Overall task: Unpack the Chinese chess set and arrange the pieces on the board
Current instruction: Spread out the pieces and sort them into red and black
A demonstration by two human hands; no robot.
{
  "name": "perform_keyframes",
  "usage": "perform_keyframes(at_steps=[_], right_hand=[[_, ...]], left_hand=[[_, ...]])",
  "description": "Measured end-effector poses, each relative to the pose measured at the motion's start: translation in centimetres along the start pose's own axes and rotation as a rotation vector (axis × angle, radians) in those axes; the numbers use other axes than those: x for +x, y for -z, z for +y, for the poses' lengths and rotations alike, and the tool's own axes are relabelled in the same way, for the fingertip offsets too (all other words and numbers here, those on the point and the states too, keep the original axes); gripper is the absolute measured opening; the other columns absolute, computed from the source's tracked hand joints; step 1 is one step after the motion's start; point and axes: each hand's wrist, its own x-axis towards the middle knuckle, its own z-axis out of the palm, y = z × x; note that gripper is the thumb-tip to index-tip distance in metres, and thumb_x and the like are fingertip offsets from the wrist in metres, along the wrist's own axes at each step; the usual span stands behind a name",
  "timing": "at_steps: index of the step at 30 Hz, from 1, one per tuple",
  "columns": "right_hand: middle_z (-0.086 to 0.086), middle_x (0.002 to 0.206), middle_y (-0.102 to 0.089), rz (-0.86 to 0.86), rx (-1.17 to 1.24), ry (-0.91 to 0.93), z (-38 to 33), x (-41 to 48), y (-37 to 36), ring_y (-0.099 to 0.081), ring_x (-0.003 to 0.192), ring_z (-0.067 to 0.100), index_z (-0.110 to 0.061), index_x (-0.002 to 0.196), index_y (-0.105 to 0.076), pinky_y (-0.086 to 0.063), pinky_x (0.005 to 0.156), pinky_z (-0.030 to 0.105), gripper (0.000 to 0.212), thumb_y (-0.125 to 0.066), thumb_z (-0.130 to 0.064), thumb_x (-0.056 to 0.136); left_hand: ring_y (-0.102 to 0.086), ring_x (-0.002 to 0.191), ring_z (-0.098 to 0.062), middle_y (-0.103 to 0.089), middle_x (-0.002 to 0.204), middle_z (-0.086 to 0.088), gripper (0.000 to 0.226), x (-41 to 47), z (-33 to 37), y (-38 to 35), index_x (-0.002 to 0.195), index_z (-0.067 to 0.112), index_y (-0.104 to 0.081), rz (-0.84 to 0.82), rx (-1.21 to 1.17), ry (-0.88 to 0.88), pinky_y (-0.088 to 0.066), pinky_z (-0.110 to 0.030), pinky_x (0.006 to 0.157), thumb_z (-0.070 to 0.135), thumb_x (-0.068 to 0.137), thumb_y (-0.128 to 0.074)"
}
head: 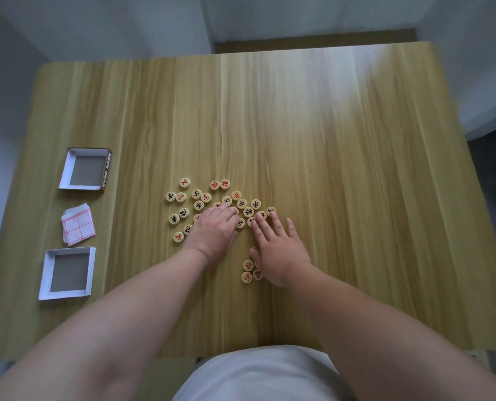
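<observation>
Close in, beside the heel of my right hand (281, 251), a small group (248, 270) of discs sits face up, touching one another, set apart from the rest. The right hand lies flat with fingers straight and spread. It grips nothing, and only its fingertips (260, 217) press on black-lettered discs at the near right edge of the main scatter. Just beside it, my left hand (215, 231) is flat too, fingers extended over the middle of the heap. It covers some discs and holds none.

Beyond my knuckles the pieces (200, 205) fan out loose on the surface (327, 169), red and black characters mixed, most face up, none in any order.

Over on the left, the nearer box half (63, 293) lies open and empty. Past it sits the folded paper board (77, 228), red grid lines showing, not yet opened out. Farther on is the other box half (79, 185), also empty.

So the unpacking looks done, and I judge this to be the spreading and sorting step. Nothing can be arranged until that sheet is open. The next move calls for lifting a hand off the discs, reaching left for the paper and unfolding it flat. The broad bare surface ahead looks like the place, well clear of the scatter so no disc ends up under the sheet.
</observation>
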Motion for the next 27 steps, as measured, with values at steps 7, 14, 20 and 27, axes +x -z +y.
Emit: perform_keyframes(at_steps=[7,14,20,27], right_hand=[[0.000,0.167,0.019,0.082,0.051,-0.007,0.2,0.4,0.4,0.019,0.153,0.030,-0.020,0.161,0.010,0.007,0.124,0.054,0.064,-0.010,-0.048,0.107],[-0.002,0.166,0.020,0.102,0.021,-0.013,0.4,1.5,0.6,0.022,0.152,0.028,-0.024,0.160,0.013,0.011,0.122,0.056,0.065,-0.007,-0.053,0.105],[-0.002,0.166,0.021,0.084,0.028,-0.013,0.2,2.4,0.7,0.024,0.152,0.027,-0.024,0.159,0.015,0.013,0.121,0.057,0.066,-0.006,-0.054,0.104],[0.001,0.167,0.020,0.115,0.015,-0.022,0.1,2.1,0.5,0.023,0.152,0.028,-0.022,0.160,0.013,0.013,0.121,0.057,0.066,-0.005,-0.054,0.104]], left_hand=[[-0.044,0.138,-0.028,-0.050,0.146,-0.009,0.050,1.1,0.0,0.7,0.139,0.012,-0.052,-0.019,-0.050,0.188,-0.037,-0.045,0.113,0.024,0.092,-0.060],[-0.015,0.152,-0.017,-0.026,0.162,0.005,0.059,2.0,-0.1,1.2,0.156,0.020,-0.025,-0.137,-0.053,0.237,-0.016,-0.041,0.122,0.028,0.100,-0.043],[-0.016,0.152,-0.019,-0.028,0.162,0.005,0.059,2.7,-1.3,1.4,0.155,0.021,-0.025,-0.132,-0.054,0.325,-0.016,-0.041,0.122,0.019,0.098,-0.041],[-0.030,0.147,-0.022,-0.041,0.155,-0.002,0.060,1.6,-3.1,1.5,0.148,0.016,-0.041,-0.069,-0.056,0.386,-0.023,-0.042,0.119,0.010,0.089,-0.051]])
